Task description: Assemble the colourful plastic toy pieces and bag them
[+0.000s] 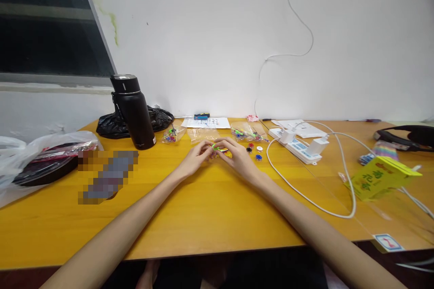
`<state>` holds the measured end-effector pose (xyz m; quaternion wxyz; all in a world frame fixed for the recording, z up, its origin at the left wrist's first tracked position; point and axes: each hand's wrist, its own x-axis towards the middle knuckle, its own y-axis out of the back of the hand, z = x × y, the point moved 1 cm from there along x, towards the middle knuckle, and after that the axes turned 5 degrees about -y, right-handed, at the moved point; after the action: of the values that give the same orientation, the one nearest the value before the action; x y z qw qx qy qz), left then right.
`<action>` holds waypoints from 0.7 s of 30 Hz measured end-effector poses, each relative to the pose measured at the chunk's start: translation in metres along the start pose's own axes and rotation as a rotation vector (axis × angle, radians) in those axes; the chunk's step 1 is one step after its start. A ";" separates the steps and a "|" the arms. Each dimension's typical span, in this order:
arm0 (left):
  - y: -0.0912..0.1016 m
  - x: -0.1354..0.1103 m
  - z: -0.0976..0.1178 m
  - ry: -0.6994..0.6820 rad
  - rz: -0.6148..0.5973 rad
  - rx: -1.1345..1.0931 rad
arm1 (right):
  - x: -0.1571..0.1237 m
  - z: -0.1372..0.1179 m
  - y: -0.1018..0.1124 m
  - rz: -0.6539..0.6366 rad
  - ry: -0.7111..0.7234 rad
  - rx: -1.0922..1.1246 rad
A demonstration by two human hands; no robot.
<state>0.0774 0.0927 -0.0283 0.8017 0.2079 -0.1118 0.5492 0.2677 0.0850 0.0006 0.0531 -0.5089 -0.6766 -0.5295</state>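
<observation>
Both my arms reach forward over the yellow wooden table. My left hand and my right hand meet at the table's middle, fingers pinched together on a small bright green piece. Small yellow and red bits lie under my fingers. Just right of my right hand lie several small round parts in red, black, white and blue. Behind my hands sit clear plastic bags with small coloured pieces.
A black flask stands at the left before a black bag. A white plastic bag lies far left. A white power strip with chargers and cables lies right, near a yellow box. Papers rest by the wall.
</observation>
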 end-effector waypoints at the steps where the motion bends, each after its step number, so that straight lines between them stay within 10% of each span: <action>1: 0.002 0.001 -0.002 0.019 0.025 -0.023 | 0.003 0.001 -0.002 0.000 0.002 0.001; 9: 0.015 0.011 -0.020 0.084 0.216 -0.248 | 0.025 0.009 -0.013 -0.011 0.064 -0.003; 21: 0.027 0.013 -0.025 0.114 0.423 -0.332 | 0.046 0.028 -0.021 -0.282 -0.383 -0.554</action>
<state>0.0555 0.1235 -0.0398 0.6971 0.0142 -0.1958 0.6895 0.2434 0.1375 0.0026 -0.2880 -0.4954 -0.5689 -0.5900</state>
